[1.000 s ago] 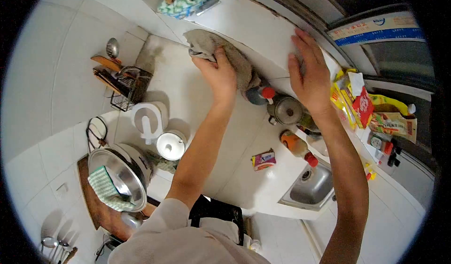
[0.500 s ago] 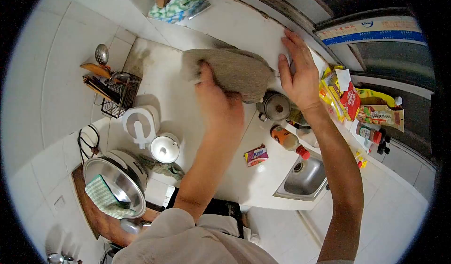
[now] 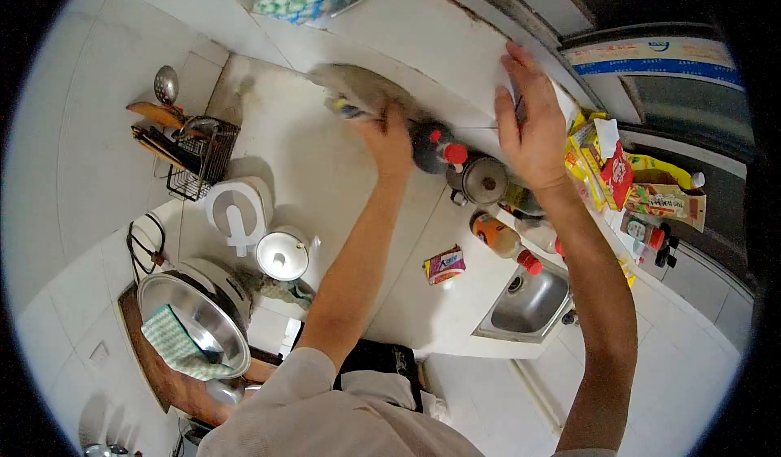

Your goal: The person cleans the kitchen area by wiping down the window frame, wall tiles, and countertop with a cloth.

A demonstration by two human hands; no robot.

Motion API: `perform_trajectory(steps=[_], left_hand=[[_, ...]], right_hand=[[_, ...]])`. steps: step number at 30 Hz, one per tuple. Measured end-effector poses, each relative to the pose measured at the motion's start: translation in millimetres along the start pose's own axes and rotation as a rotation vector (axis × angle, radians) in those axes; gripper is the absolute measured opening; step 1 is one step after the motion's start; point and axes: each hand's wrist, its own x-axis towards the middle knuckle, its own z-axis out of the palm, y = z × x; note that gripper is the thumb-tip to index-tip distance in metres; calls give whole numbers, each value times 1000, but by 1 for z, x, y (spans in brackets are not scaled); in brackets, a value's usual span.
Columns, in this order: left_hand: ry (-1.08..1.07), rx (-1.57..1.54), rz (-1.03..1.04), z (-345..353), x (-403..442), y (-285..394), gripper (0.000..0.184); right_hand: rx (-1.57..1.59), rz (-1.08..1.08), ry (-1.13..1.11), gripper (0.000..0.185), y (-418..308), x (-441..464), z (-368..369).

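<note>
Main risk: bottle [image 3: 429, 141] stands just beside L hand [image 3: 387, 136], at approx. 3–4 o'clock; a wide swing of the cloth [image 3: 359, 81] that way cd tip it toward the pot [image 3: 484, 182], a bit farther out at 4. Cloth lies mostly past L fingertips, 10–12 o'clock from them. L fingers look bunched round its near edge, tho blur hides the exact grip. R hand [image 3: 533, 128], at 3 from L, has thumb spread wide, nothing seen in it, by the ledge [image 3: 439, 26]; can't tell if pressing.

Supported on white desk [image 3: 285, 132]: white lidded pot [image 3: 282, 257], packet [image 3: 444, 266], orange-labelled bottle [image 3: 494, 233], dark pot [image 3: 483, 180], red-capped bottle [image 3: 429, 145]; recessed: metal sink [image 3: 530, 302].
</note>
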Motion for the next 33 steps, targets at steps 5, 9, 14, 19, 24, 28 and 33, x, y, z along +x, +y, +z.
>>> perform_trajectory(steps=[5, 9, 14, 19, 24, 28, 33], left_hand=[[-253, -157, -120, -1, -35, -30, 63], [-338, 132, 74, -16, -38, -65, 67], [-347, 75, -13, -13, -49, -72, 68], [-257, -139, -179, -9, -56, -11, 65], [-417, -7, -30, 6, -71, 50, 58], [-333, 183, 89, 29, -79, 68, 71], [-342, 596, 349, 21, -63, 77, 63]], right_hand=[[18, 13, -3, 35, -1, 1, -1], [0, -10, 11, 34, -1, 4, 0], [19, -5, 17, 34, 2, 0, 0], [-1, -18, 21, 34, 4, 1, 0], [-23, -19, 28, 35, 4, 0, 2], [-15, -2, 18, 35, 2, 1, -1], [-7, 2, 9, 36, 0, 3, 0]])
